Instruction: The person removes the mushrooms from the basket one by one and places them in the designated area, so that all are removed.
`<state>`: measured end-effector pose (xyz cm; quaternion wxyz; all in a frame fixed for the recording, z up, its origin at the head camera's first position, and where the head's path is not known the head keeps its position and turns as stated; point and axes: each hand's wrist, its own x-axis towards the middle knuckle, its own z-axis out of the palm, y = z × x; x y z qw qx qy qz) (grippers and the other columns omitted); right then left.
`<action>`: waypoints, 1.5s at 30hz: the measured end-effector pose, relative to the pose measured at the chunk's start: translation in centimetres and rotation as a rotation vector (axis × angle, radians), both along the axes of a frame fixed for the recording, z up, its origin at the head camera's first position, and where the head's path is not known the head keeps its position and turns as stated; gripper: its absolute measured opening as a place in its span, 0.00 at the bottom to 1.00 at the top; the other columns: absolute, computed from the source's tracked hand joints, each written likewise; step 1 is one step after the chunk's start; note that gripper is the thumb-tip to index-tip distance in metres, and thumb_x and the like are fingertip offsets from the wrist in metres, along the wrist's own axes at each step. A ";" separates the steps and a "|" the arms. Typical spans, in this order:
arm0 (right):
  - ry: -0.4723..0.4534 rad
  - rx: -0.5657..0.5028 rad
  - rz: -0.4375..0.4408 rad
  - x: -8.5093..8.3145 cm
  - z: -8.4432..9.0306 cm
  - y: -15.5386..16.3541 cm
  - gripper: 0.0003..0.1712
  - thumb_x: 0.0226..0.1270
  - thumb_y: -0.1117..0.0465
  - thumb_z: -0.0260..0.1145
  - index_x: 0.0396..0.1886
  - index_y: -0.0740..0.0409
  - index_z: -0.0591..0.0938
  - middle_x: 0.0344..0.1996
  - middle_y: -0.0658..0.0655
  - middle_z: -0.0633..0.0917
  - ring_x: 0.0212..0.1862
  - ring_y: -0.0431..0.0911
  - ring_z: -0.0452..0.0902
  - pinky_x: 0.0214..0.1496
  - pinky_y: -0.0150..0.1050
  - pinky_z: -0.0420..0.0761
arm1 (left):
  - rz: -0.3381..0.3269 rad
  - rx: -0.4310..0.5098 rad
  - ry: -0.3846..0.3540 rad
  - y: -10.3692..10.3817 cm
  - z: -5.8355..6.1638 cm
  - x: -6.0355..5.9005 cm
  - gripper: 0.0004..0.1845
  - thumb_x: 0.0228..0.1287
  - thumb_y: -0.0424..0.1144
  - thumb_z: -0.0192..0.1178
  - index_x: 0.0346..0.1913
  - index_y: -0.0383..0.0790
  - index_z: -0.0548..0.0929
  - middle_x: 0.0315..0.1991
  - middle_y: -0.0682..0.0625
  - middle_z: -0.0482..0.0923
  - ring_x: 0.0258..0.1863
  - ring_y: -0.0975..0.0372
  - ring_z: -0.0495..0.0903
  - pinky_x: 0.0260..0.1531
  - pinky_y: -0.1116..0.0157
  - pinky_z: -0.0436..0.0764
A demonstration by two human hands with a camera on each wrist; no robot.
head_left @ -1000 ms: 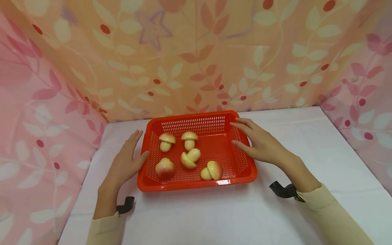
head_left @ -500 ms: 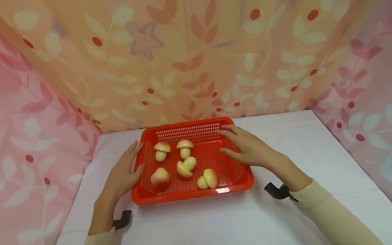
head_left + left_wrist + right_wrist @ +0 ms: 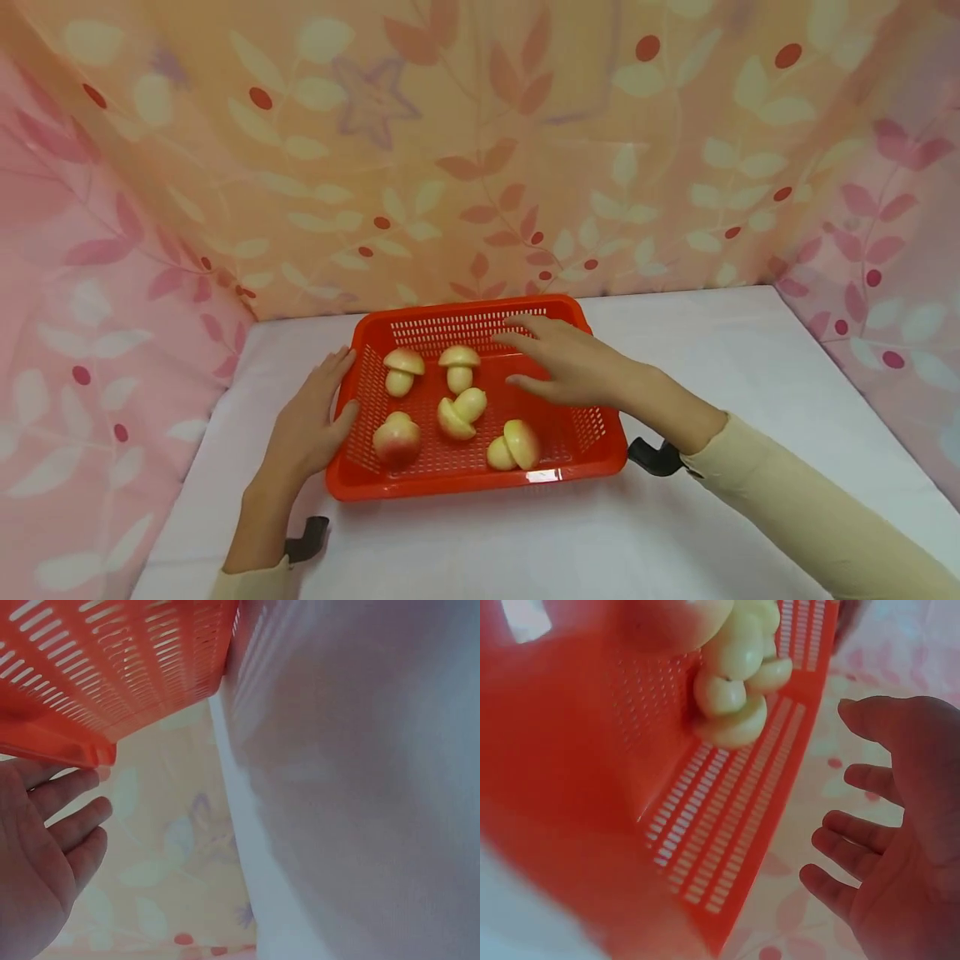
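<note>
Your relaxed left hand (image 3: 311, 425) steadies the basket (image 3: 577, 446); lower your spread, empty right hand (image 3: 566, 367) onto the mushroom (image 3: 459, 367) just beyond its fingertips

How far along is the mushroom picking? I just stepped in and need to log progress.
Barely begun. All five toy mushrooms lie in the red basket, none lifted out. In hand: the left hand rests open against the basket's left wall, and the right hand hovers open over the basket's inside, near the back mushrooms, with no grip on anything. Left: taking hold of a mushroom and everything after.
</note>
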<state>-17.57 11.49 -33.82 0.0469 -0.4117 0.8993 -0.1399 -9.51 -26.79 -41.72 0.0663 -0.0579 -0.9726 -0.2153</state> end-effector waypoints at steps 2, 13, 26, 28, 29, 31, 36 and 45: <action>-0.008 0.006 0.037 0.0 0.4 -0.7 0.35 0.74 0.46 0.69 0.76 0.50 0.75 0.77 0.61 0.73 0.79 0.58 0.67 0.81 0.60 0.69 | 0.007 0.009 -0.001 0.2 0.1 0.0 0.37 0.73 0.41 0.54 0.84 0.42 0.61 0.84 0.40 0.59 0.81 0.37 0.60 0.76 0.34 0.64; -0.080 0.018 0.199 -0.8 1.5 -4.8 0.30 0.75 0.49 0.69 0.73 0.50 0.78 0.70 0.54 0.79 0.70 0.50 0.77 0.73 0.48 0.79 | 0.003 0.040 0.064 1.0 0.0 -0.7 0.37 0.72 0.39 0.55 0.82 0.37 0.63 0.84 0.41 0.59 0.82 0.40 0.60 0.76 0.34 0.65; -0.106 0.212 0.262 -1.5 -0.6 -8.3 0.30 0.72 0.50 0.71 0.71 0.52 0.80 0.61 0.57 0.84 0.57 0.49 0.79 0.62 0.44 0.83 | -0.023 0.137 -0.035 1.8 0.6 -1.2 0.39 0.76 0.43 0.55 0.84 0.36 0.57 0.86 0.39 0.52 0.86 0.41 0.49 0.81 0.35 0.55; -0.096 0.222 0.281 -1.5 -0.9 -8.8 0.29 0.73 0.51 0.70 0.70 0.52 0.80 0.55 0.57 0.85 0.49 0.47 0.77 0.54 0.41 0.83 | -0.018 0.128 -0.038 1.9 0.9 -1.0 0.40 0.76 0.45 0.56 0.84 0.35 0.57 0.86 0.38 0.51 0.87 0.41 0.47 0.82 0.35 0.52; -0.097 0.222 0.290 -1.5 -1.0 -9.0 0.28 0.73 0.51 0.70 0.69 0.52 0.81 0.53 0.57 0.85 0.46 0.47 0.75 0.49 0.40 0.81 | -0.014 0.122 -0.037 1.8 0.9 -1.0 0.40 0.75 0.45 0.56 0.84 0.35 0.57 0.86 0.38 0.51 0.87 0.41 0.46 0.82 0.35 0.52; -0.094 0.235 0.302 -1.5 -1.1 -9.4 0.26 0.73 0.52 0.69 0.69 0.51 0.81 0.50 0.57 0.84 0.41 0.47 0.73 0.43 0.39 0.78 | -0.007 0.110 -0.031 1.8 1.0 -0.9 0.41 0.75 0.45 0.57 0.84 0.34 0.57 0.86 0.37 0.52 0.87 0.40 0.46 0.82 0.35 0.52; -0.089 0.297 0.282 -1.5 -1.0 -9.9 0.27 0.73 0.51 0.68 0.70 0.47 0.80 0.56 0.55 0.84 0.47 0.48 0.78 0.51 0.42 0.83 | -0.010 0.098 -0.004 1.8 0.7 -1.3 0.41 0.74 0.44 0.57 0.84 0.34 0.58 0.85 0.36 0.54 0.85 0.39 0.50 0.81 0.35 0.54; -0.095 0.322 0.277 -1.8 -1.5 -10.3 0.24 0.72 0.53 0.67 0.66 0.50 0.81 0.49 0.55 0.88 0.60 0.51 0.78 0.58 0.49 0.84 | -0.004 0.133 -0.014 1.7 1.1 -1.6 0.40 0.74 0.43 0.57 0.83 0.33 0.57 0.84 0.35 0.55 0.82 0.38 0.55 0.77 0.31 0.60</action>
